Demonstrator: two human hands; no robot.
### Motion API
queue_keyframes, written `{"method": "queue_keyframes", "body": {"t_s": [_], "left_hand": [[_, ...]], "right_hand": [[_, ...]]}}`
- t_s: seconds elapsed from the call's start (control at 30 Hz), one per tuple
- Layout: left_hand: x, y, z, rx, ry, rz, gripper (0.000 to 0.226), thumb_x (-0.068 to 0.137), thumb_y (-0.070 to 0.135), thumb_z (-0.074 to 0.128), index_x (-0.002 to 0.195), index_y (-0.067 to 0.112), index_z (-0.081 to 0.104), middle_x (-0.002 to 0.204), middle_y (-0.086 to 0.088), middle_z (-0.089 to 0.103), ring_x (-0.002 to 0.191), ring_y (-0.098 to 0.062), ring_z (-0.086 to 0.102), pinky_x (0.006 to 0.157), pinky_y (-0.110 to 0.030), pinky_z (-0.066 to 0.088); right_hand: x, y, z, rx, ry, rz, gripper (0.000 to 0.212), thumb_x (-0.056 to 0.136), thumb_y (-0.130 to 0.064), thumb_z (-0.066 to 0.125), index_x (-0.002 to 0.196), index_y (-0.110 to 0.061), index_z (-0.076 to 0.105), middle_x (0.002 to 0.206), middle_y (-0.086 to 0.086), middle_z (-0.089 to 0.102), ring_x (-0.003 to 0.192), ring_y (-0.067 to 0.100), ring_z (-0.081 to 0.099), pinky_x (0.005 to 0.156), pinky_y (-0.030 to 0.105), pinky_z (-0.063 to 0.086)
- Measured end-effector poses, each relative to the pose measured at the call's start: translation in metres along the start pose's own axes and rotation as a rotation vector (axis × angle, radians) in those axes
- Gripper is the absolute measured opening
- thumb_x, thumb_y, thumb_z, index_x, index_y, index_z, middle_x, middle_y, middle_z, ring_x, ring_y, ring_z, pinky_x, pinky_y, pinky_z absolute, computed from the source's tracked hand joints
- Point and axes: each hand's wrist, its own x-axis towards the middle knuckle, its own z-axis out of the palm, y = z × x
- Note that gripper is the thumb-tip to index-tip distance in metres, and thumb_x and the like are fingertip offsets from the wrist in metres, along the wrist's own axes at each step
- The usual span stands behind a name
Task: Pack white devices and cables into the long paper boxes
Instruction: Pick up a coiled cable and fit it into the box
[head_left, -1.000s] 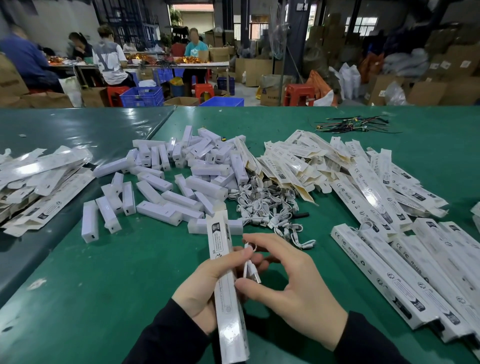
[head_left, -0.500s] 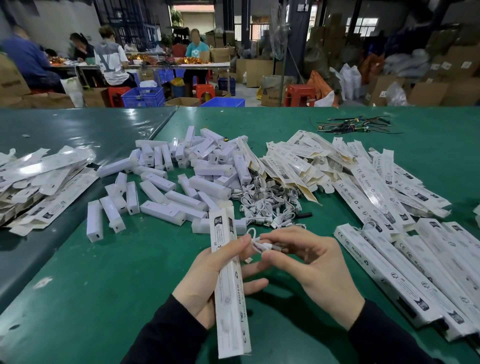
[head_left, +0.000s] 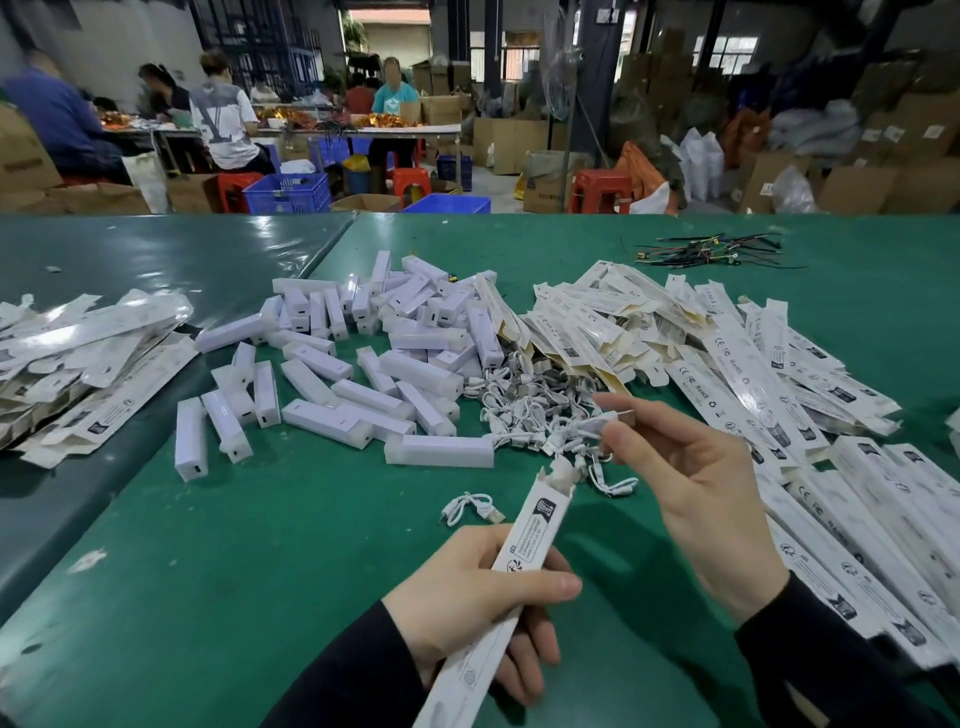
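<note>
A long box (head_left: 524, 558) is gripped by the left hand (head_left: 470, 597), open end tilted far-right. A cable (head_left: 597, 423) is pinched by the right hand (head_left: 696, 499) above the cable pile (head_left: 530, 410); devices (head_left: 363, 364) lie left on the counter (head_left: 260, 545).

The green surface (head_left: 270, 545) bears devices (head_left: 363, 358) at centre, cables (head_left: 530, 410) beside them, boxes (head_left: 779, 415) right, more boxes (head_left: 78, 358) far left.

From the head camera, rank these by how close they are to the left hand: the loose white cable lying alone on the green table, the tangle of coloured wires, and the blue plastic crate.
1. The loose white cable, on the green table just beyond the left hand.
2. The tangle of coloured wires, far right on the table.
3. The blue plastic crate, on the floor past the table's far edge.
</note>
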Motion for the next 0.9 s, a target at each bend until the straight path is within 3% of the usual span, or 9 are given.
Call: {"method": "queue_keyframes", "body": {"t_s": [0.13, 0.27, 0.33, 0.43, 0.53, 0.63, 0.67, 0.77, 0.9], "left_hand": [[0.0004, -0.0012, 0.0002, 0.021, -0.011, 0.006, 0.031, 0.073, 0.018, 0.071, 0.094, 0.003, 0.053, 0.055, -0.018, 0.06, 0.032, -0.02, 0.055, 0.036, -0.023, 0.046], [0.0005, -0.0005, -0.0009, 0.026, -0.013, 0.013, 0.026, 0.075, 0.016, 0.071, 0.092, 0.004, 0.055, 0.054, -0.017, 0.059, 0.031, -0.019, 0.054, 0.036, -0.023, 0.044], [0.0005, -0.0002, -0.0014, 0.039, -0.023, 0.01, 0.023, 0.08, 0.013, 0.072, 0.092, 0.004, 0.055, 0.054, -0.018, 0.058, 0.031, -0.019, 0.053, 0.036, -0.023, 0.045], [0.0005, -0.0005, -0.0015, 0.052, -0.044, 0.02, 0.02, 0.084, 0.01, 0.071, 0.093, 0.004, 0.055, 0.055, -0.018, 0.058, 0.03, -0.018, 0.051, 0.036, -0.023, 0.047], [0.0001, -0.0007, -0.0025, 0.055, -0.042, 0.028, 0.024, 0.078, 0.013, 0.071, 0.094, 0.004, 0.056, 0.054, -0.018, 0.058, 0.03, -0.018, 0.05, 0.036, -0.024, 0.047], [-0.0004, -0.0007, -0.0035, 0.049, -0.049, 0.033, 0.024, 0.078, 0.014, 0.072, 0.095, 0.005, 0.057, 0.054, -0.017, 0.059, 0.03, -0.017, 0.05, 0.036, -0.024, 0.047], [-0.0003, -0.0009, -0.0035, 0.051, -0.05, 0.036, 0.026, 0.076, 0.017, 0.072, 0.095, 0.005, 0.057, 0.055, -0.017, 0.059, 0.03, -0.017, 0.05, 0.036, -0.023, 0.047], [0.0003, -0.001, -0.0023, 0.048, -0.047, 0.054, 0.033, 0.078, 0.03, 0.068, 0.098, 0.006, 0.056, 0.058, -0.016, 0.06, 0.031, -0.017, 0.051, 0.035, -0.023, 0.046], [0.0005, -0.0018, -0.0032, 0.036, -0.049, 0.083, 0.034, 0.08, 0.039, 0.063, 0.098, 0.01, 0.059, 0.06, -0.015, 0.059, 0.032, -0.017, 0.05, 0.034, -0.021, 0.045]], "right_hand": [[0.0009, 0.0006, -0.0041, -0.262, -0.094, -0.068, 0.031, 0.082, -0.027, 0.068, 0.112, -0.03, 0.073, 0.085, -0.007, 0.063, 0.082, 0.01, 0.059, 0.08, 0.026, 0.049], [0.0004, 0.0015, -0.0063, -0.484, -0.213, -0.135, 0.031, 0.083, -0.028, 0.067, 0.114, -0.029, 0.07, 0.084, -0.015, 0.061, 0.078, 0.006, 0.058, 0.075, 0.012, 0.041], [0.0, 0.0029, -0.0073, -0.533, -0.263, -0.144, 0.03, 0.084, -0.022, 0.069, 0.114, -0.024, 0.071, 0.083, -0.014, 0.061, 0.08, 0.007, 0.059, 0.076, 0.011, 0.04], [-0.0002, 0.0044, -0.0063, -0.518, -0.33, -0.087, 0.029, 0.086, -0.017, 0.071, 0.114, -0.022, 0.073, 0.08, -0.006, 0.06, 0.076, 0.008, 0.056, 0.071, 0.02, 0.042], [-0.0005, 0.0022, -0.0062, -0.452, -0.337, -0.033, 0.02, 0.085, -0.027, 0.066, 0.103, -0.031, 0.075, 0.083, -0.007, 0.067, 0.074, 0.007, 0.057, 0.072, 0.032, 0.046], [-0.0005, -0.0008, -0.0056, -0.347, -0.335, 0.047, 0.017, 0.084, -0.032, 0.062, 0.091, -0.03, 0.077, 0.093, -0.004, 0.075, 0.084, 0.026, 0.066, 0.082, 0.044, 0.052], [0.0, -0.001, -0.0053, -0.304, -0.336, 0.075, 0.017, 0.083, -0.031, 0.061, 0.09, -0.028, 0.077, 0.093, -0.003, 0.075, 0.084, 0.024, 0.067, 0.081, 0.041, 0.054], [0.0019, -0.0026, -0.0043, -0.193, -0.315, 0.121, 0.019, 0.081, -0.027, 0.061, 0.086, -0.02, 0.078, 0.081, -0.007, 0.074, 0.068, 0.003, 0.06, 0.066, 0.015, 0.048], [0.0018, -0.0047, -0.0052, -0.136, -0.335, 0.191, 0.022, 0.08, -0.028, 0.061, 0.091, -0.019, 0.078, 0.076, -0.003, 0.071, 0.063, 0.005, 0.054, 0.06, 0.014, 0.043]]}}
